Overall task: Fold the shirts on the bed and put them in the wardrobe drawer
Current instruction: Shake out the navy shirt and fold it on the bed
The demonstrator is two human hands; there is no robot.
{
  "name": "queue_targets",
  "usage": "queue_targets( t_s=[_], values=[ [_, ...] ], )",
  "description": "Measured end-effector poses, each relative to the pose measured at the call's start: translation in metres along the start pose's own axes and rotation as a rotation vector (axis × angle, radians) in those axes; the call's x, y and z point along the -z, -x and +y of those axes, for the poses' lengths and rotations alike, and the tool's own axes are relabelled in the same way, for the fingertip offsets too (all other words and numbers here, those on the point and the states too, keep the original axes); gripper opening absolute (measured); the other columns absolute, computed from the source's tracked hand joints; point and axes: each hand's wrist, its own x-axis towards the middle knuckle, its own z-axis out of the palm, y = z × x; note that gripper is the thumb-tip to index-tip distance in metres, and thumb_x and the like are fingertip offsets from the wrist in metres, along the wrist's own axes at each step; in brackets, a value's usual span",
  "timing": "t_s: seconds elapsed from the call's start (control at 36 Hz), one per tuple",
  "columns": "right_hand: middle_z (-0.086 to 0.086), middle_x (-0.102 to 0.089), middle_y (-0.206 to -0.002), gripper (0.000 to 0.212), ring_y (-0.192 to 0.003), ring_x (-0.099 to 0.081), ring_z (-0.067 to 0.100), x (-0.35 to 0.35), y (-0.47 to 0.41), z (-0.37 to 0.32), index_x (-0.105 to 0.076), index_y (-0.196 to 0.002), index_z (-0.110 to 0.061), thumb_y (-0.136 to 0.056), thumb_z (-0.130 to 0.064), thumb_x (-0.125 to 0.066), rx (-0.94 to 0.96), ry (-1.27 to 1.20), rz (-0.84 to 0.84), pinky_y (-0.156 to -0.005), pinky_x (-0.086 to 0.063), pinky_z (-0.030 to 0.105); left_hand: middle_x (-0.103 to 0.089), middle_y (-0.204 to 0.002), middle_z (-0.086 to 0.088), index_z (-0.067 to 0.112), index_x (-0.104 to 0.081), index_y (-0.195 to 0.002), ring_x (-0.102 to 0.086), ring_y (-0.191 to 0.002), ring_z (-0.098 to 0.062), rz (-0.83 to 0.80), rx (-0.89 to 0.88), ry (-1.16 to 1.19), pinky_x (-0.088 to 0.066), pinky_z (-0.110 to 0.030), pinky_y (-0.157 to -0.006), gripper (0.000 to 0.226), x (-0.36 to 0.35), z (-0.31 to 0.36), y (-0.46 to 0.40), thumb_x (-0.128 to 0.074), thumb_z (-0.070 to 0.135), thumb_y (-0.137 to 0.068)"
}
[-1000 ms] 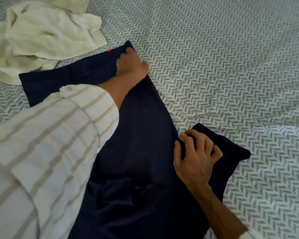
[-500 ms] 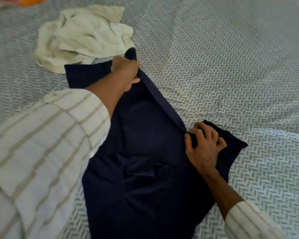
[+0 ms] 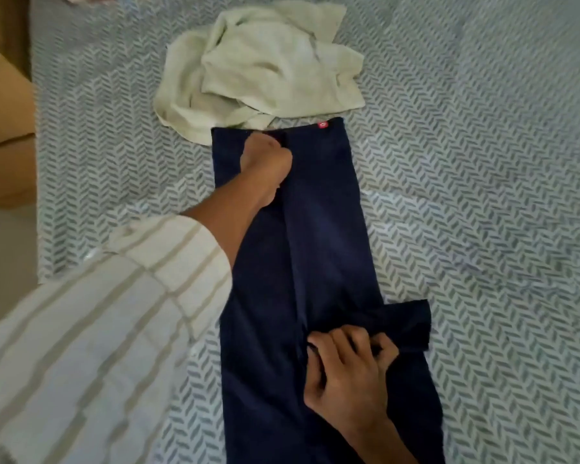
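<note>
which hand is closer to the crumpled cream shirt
Left. The left hand grips the navy shirt at its far edge, just below the crumpled cream shirt. The right hand pinches the navy shirt's near end by the sleeve, well away from it.

You have a navy shirt point(image 3: 329, 236) lying flat on the bed point(image 3: 482, 162), folded lengthwise into a long narrow strip with a seam-like fold edge down its middle; one short sleeve sticks out to the right near you. A crumpled cream shirt point(image 3: 265, 65) lies heaped just beyond its far end, touching it.
</note>
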Motion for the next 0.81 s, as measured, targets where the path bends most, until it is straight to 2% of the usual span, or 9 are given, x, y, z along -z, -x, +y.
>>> queue_targets(
  t_s=[0.08, 0.19, 0.28, 0.39, 0.53, 0.64, 0.69, 0.78, 0.81],
  values=[
    [-0.013, -0.061, -0.076, 0.011, -0.089, -0.055, 0.014, -0.008, 0.001, 0.002, -0.074, -0.084, -0.025, -0.078, -0.028, -0.065, -0.005, -0.027, -0.024, -0.089, -0.03, 0.047, -0.06, -0.074, -0.006, 0.016, -0.054, -0.077, -0.055, -0.061, -0.017, 0.048, -0.01, 0.03, -0.049, -0.028, -0.046, 0.007, -0.003, -0.021, -0.012, -0.06, 0.015, -0.074],
    [-0.013, -0.061, -0.077, 0.013, -0.089, -0.055, 0.014, -0.014, 0.003, 0.006, -0.075, -0.083, -0.025, -0.078, -0.029, -0.063, -0.006, -0.024, -0.05, -0.089, -0.029, 0.046, -0.064, -0.103, 0.001, 0.022, -0.051, -0.101, -0.065, -0.088, -0.013, -0.063, 0.048, 0.085, -0.062, -0.036, -0.064, 0.049, -0.009, -0.004, -0.026, -0.086, 0.03, -0.067],
    [-0.013, -0.061, -0.077, 0.014, -0.089, -0.055, 0.015, -0.012, 0.002, 0.006, -0.074, -0.084, -0.026, -0.078, -0.03, -0.062, -0.016, -0.007, -0.071, -0.088, -0.031, 0.048, -0.06, -0.106, 0.003, 0.021, -0.051, -0.112, -0.063, -0.096, -0.013, -0.159, 0.041, 0.103, -0.062, -0.038, -0.073, 0.056, -0.009, 0.01, -0.03, -0.088, 0.016, -0.07],
    [-0.013, -0.062, -0.078, 0.015, -0.091, -0.054, 0.015, -0.01, -0.001, 0.004, -0.074, -0.085, -0.025, -0.077, -0.03, -0.062, -0.014, -0.003, -0.074, -0.089, -0.03, 0.047, -0.066, -0.109, -0.004, 0.02, -0.06, -0.108, -0.068, -0.098, -0.021, -0.169, 0.011, 0.19, -0.061, -0.05, -0.079, 0.048, -0.003, 0.021, -0.043, -0.078, -0.008, -0.073],
    [-0.012, -0.063, -0.08, 0.015, -0.091, -0.054, 0.016, -0.01, -0.002, 0.003, -0.074, -0.088, -0.024, -0.079, -0.03, -0.063, -0.013, 0.009, -0.046, -0.089, -0.03, 0.047, -0.067, -0.101, -0.002, 0.023, -0.068, -0.094, -0.07, -0.091, -0.018, -0.061, -0.094, 0.153, -0.06, -0.027, -0.063, 0.032, 0.006, 0.018, -0.058, -0.077, -0.004, -0.078],
    [-0.01, -0.063, -0.083, 0.016, -0.092, -0.058, 0.019, -0.01, -0.001, 0.001, -0.073, -0.091, -0.023, -0.081, -0.032, -0.063, -0.018, 0.011, -0.055, -0.088, -0.034, 0.049, -0.065, -0.099, 0.004, 0.021, -0.067, -0.096, -0.067, -0.091, -0.011, 0.051, -0.161, 0.064, -0.059, -0.019, -0.067, 0.028, 0.003, 0.003, -0.063, -0.08, 0.004, -0.077],
    [-0.009, -0.063, -0.084, 0.016, -0.092, -0.058, 0.02, -0.009, 0.0, 0.001, -0.072, -0.092, -0.023, -0.082, -0.032, -0.062, -0.021, 0.021, -0.067, -0.088, -0.035, 0.05, -0.062, -0.1, 0.007, 0.022, -0.065, -0.105, -0.063, -0.091, -0.007, 0.071, -0.258, -0.03, -0.056, -0.014, -0.069, 0.036, 0.0, 0.0, -0.057, -0.08, 0.006, -0.076],
    [-0.008, -0.063, -0.086, 0.017, -0.092, -0.059, 0.02, -0.009, 0.002, 0.003, -0.072, -0.092, -0.023, -0.082, -0.032, -0.062, -0.016, 0.028, -0.07, -0.087, -0.034, 0.05, -0.059, -0.119, 0.004, 0.025, -0.052, -0.132, -0.057, -0.104, -0.009, 0.04, -0.377, -0.215, -0.047, -0.004, -0.069, 0.066, 0.0, -0.007, -0.047, -0.08, 0.01, -0.075],
    [-0.008, -0.063, -0.086, 0.017, -0.092, -0.058, 0.021, -0.011, 0.002, 0.005, -0.072, -0.092, -0.023, -0.082, -0.031, -0.062, -0.016, 0.032, -0.072, -0.087, -0.034, 0.049, -0.056, -0.126, 0.002, 0.025, -0.045, -0.14, -0.054, -0.112, -0.012, 0.016, -0.417, -0.289, -0.044, -0.004, -0.076, 0.076, 0.0, -0.011, -0.042, -0.081, 0.012, -0.075]
  ],
)
